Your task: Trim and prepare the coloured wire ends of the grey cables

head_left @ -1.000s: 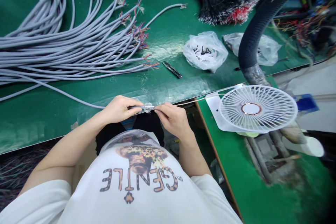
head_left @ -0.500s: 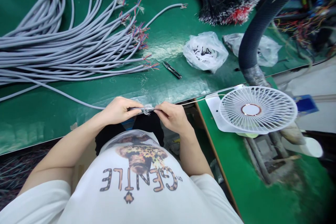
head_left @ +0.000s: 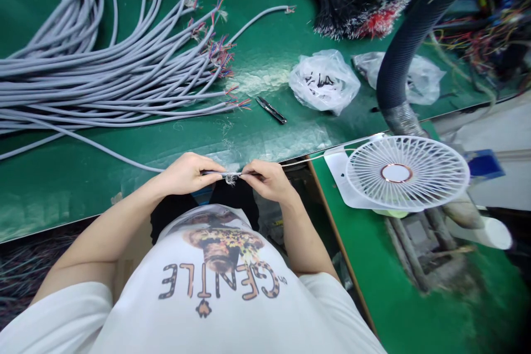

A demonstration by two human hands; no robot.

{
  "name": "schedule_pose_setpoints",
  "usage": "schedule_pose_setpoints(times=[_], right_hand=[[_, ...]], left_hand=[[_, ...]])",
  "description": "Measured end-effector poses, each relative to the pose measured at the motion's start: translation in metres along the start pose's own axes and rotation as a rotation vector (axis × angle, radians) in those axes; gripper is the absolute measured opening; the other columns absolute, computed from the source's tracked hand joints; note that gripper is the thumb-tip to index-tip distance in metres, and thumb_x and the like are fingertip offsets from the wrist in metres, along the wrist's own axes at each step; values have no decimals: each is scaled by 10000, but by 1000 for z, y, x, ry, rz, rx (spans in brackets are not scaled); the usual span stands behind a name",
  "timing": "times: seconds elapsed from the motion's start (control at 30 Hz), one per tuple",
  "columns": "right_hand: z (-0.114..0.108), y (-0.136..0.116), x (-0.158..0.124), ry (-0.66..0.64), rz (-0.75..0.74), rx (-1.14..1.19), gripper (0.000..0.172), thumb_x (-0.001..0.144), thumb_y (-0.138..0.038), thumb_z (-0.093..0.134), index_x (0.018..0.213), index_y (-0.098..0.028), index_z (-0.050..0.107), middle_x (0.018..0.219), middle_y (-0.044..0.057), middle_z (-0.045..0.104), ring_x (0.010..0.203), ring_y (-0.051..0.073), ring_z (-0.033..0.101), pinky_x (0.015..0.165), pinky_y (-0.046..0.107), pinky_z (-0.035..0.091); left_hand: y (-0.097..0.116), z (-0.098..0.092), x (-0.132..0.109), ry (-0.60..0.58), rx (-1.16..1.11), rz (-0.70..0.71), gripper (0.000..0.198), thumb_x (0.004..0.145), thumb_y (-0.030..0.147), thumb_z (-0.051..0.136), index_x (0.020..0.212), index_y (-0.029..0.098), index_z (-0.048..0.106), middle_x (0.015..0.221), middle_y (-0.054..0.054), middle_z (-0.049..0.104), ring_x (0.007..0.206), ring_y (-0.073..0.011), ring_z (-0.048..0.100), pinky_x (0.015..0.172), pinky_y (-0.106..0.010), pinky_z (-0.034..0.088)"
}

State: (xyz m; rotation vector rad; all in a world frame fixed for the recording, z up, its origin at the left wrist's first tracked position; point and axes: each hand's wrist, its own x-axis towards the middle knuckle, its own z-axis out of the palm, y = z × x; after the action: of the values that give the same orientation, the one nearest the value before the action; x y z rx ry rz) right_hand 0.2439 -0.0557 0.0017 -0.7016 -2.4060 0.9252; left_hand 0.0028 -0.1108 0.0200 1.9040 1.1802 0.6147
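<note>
A grey cable (head_left: 124, 161) runs from the bundle on the bench to my left hand (head_left: 187, 175), whose fingers pinch it close to its end. Pale frayed strands (head_left: 231, 180) hang in a small tuft from the cable between my hands. My right hand (head_left: 267, 178) is closed in a pinch on the end of the same cable, just right of the tuft; the fingertips hide the tip. Both hands are held at the bench's front edge, above my lap. Beyond them on the bench lies a pair of thread snips (head_left: 271, 110).
Many grey cables (head_left: 103, 88) with stripped coloured ends cover the left of the green bench (head_left: 265, 27). A plastic bag (head_left: 324, 82) of small dark parts, black wire bundles (head_left: 357, 0) and a ribbed hose (head_left: 400, 61) stand right. A white fan (head_left: 407, 174) sits nearer me.
My right hand has shifted very slightly left and down. The pale strands now hang bunched lower beneath the cable. My left hand is almost unmoved, still gripping the cable.
</note>
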Motion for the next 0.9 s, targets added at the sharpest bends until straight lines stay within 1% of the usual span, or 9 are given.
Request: schedule_pose_setpoints(times=[0.07,0.1,0.2,0.23,0.3,0.4,0.53,0.7,0.9], right_hand=[[2,0,0,13,2,8,107,874,-214,566,779,-173,592,687,-6,596,547,79,483,546,191,375],[3,0,0,19,2,15,105,868,-215,574,772,-174,583,672,-13,581,535,75,469,536,190,370],[7,0,0,56,8,67,114,847,-225,603,752,-177,562,641,-30,543,505,66,435,507,187,354],[9,1,0,74,16,96,125,842,-233,611,744,-178,557,639,-32,539,500,64,431,497,186,349],[12,2,-1,107,39,159,151,835,-251,621,722,-179,552,638,-31,538,495,61,429,480,185,340],[15,4,-3,129,69,224,176,825,-273,634,699,-178,556,630,-28,541,491,61,428,472,187,338],[21,10,-8,138,100,301,190,809,-300,660,694,-177,573,627,-19,557,505,72,459,489,203,360],[29,16,-13,161,160,430,218,784,-341,688,682,-180,582,629,-12,562,536,94,507,524,229,404],[31,14,-13,188,215,505,214,766,-331,706,678,-184,578,641,-18,558,518,85,492,505,227,402]], left_hand=[[1,-1,0,-6,1,-10,261,877,285,525,998,163,721,858,-43,748,706,-124,666,658,-187,450],[2,-1,0,-9,2,-21,258,875,281,523,1007,160,710,817,-33,740,654,-111,642,632,-185,436],[4,-3,-1,-14,-2,-49,229,865,271,527,1005,150,663,650,21,662,492,-70,498,546,-177,374],[5,-3,-2,-16,-5,-49,210,864,270,528,987,148,647,620,34,629,475,-64,458,534,-175,359],[5,-4,-2,-24,-12,-29,171,866,269,525,937,148,623,616,40,594,488,-62,436,534,-172,351],[5,-5,-2,-37,-17,22,154,879,260,509,902,149,612,669,16,612,548,-73,491,570,-172,373],[4,-5,-3,-35,-45,88,165,895,247,492,935,148,619,762,-17,667,610,-80,566,619,-167,412],[3,-5,-4,-24,-43,124,192,914,234,477,971,151,640,749,-20,688,614,-78,605,627,-153,428],[3,-4,-4,-12,-15,159,264,936,260,448,1019,164,680,855,-53,734,677,-97,651,651,-164,455]])
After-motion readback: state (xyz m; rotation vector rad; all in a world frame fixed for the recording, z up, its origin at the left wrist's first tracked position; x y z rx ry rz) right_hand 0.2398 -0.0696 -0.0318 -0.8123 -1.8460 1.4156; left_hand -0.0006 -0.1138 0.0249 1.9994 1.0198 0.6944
